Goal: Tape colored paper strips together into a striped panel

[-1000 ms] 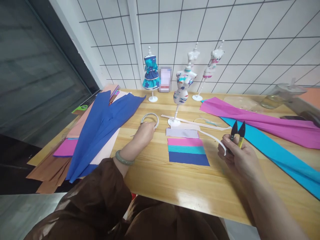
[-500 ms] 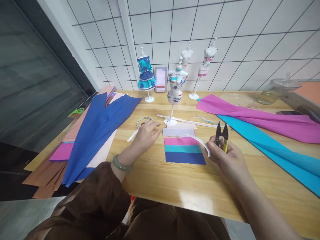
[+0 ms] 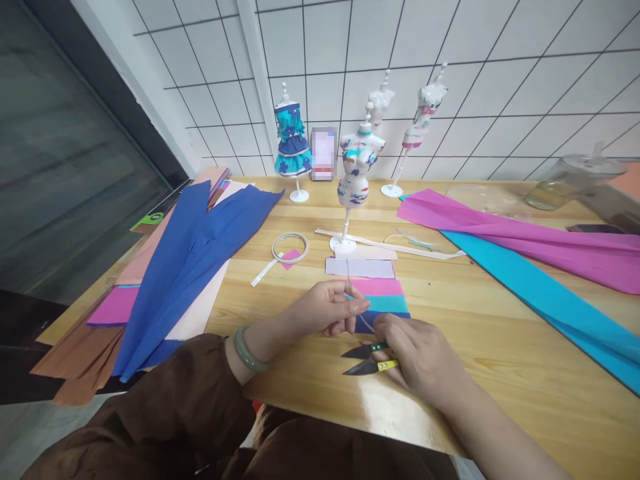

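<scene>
My left hand (image 3: 336, 308) is closed in a pinch on a narrow white strip (image 3: 367, 323), seen nearly edge-on; it looks like double-sided tape. The strip runs across to the fingertips of my right hand (image 3: 417, 353). That hand also grips thread snips (image 3: 361, 368) with green and yellow handles, blades apart and pointing left. Under the hands lies a layered fabric piece (image 3: 384, 303) in pink, teal and dark blue, partly covered by my fingers. A lilac strip (image 3: 360, 268) lies just behind it.
A tape roll (image 3: 274, 248) lies left of a painted mini mannequin (image 3: 354, 173). A dressed mannequin (image 3: 293, 140) and a phone (image 3: 324, 155) stand behind. Blue fabric (image 3: 200, 253) covers the left side; magenta (image 3: 520, 233) and turquoise (image 3: 530, 293) fabrics lie right, near a glass pot (image 3: 555, 183).
My left hand has moved from the tape roll rightward and nearer, and now pinches the strip. My right hand has come left and nearer; the snips have swung from pointing up to pointing left.
</scene>
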Action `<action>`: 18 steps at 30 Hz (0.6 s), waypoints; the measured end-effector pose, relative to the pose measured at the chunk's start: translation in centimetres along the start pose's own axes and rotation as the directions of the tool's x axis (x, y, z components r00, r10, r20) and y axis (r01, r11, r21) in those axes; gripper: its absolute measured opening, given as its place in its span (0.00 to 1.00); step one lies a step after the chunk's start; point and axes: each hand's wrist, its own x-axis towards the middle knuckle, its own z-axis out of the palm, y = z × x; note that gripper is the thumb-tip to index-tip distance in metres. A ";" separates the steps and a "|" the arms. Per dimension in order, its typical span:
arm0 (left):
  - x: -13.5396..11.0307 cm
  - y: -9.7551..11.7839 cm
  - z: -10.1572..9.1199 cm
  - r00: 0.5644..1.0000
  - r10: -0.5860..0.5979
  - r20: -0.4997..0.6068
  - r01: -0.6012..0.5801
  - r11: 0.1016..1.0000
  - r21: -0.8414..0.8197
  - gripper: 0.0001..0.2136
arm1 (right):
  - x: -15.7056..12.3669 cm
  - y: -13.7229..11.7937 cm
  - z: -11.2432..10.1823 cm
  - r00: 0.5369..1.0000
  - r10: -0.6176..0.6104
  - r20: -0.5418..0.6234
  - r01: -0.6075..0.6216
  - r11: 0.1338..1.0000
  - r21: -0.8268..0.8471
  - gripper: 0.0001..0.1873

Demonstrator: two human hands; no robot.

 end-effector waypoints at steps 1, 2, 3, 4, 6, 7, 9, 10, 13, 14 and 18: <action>-0.1 0.0 0.0 1.000 -0.002 -0.009 0.001 1.000 -0.015 0.18 | 0.0 -0.1 0.0 1.000 -0.001 0.009 0.001 1.000 -0.022 0.07; -0.1 0.0 0.0 1.000 0.001 -0.019 -0.001 1.000 -0.024 0.18 | 0.1 -0.1 0.0 1.000 0.001 0.019 0.000 0.999 -0.041 0.08; -0.1 0.0 0.1 1.000 0.007 -0.024 -0.008 1.000 -0.028 0.18 | 0.1 -0.2 -0.1 1.000 0.003 0.027 -0.002 0.998 -0.058 0.08; -0.1 0.0 0.1 0.999 0.019 -0.029 -0.020 0.999 -0.024 0.17 | 0.1 -0.2 -0.1 0.999 0.006 0.033 -0.004 0.997 -0.073 0.09; -0.1 0.0 0.1 0.998 0.048 -0.042 -0.048 0.999 -0.014 0.17 | 0.2 -0.2 -0.2 0.999 0.013 0.037 -0.009 0.996 -0.092 0.09; 0.0 0.0 0.1 0.997 0.063 -0.048 -0.064 0.998 -0.017 0.17 | 0.2 -0.2 -0.2 0.999 0.015 0.033 -0.012 0.995 -0.097 0.09; 0.1 0.0 -0.1 0.995 0.087 -0.045 -0.089 0.995 -0.045 0.17 | 0.2 -0.2 -0.3 1.000 0.021 0.020 -0.019 0.994 -0.103 0.08; 0.1 0.0 -0.2 0.995 0.094 -0.042 -0.097 0.993 -0.065 0.17 | 0.2 -0.2 -0.3 1.000 0.027 0.014 -0.026 0.994 -0.106 0.08; 0.3 -0.1 -0.5 0.992 0.113 -0.053 -0.117 0.989 -0.095 0.16 | 0.2 -0.2 -0.2 0.998 0.060 0.003 -0.059 0.991 -0.123 0.07; 0.3 -0.1 -0.6 0.991 0.118 -0.067 -0.124 0.988 -0.095 0.15 | 0.1 -0.2 -0.1 0.997 0.074 -0.001 -0.074 0.989 -0.126 0.07; 0.5 -0.1 -0.9 0.982 0.143 -0.124 -0.159 0.980 -0.122 0.14 | 0.0 0.0 -0.1 0.990 0.136 -0.025 -0.137 0.990 -0.018 0.05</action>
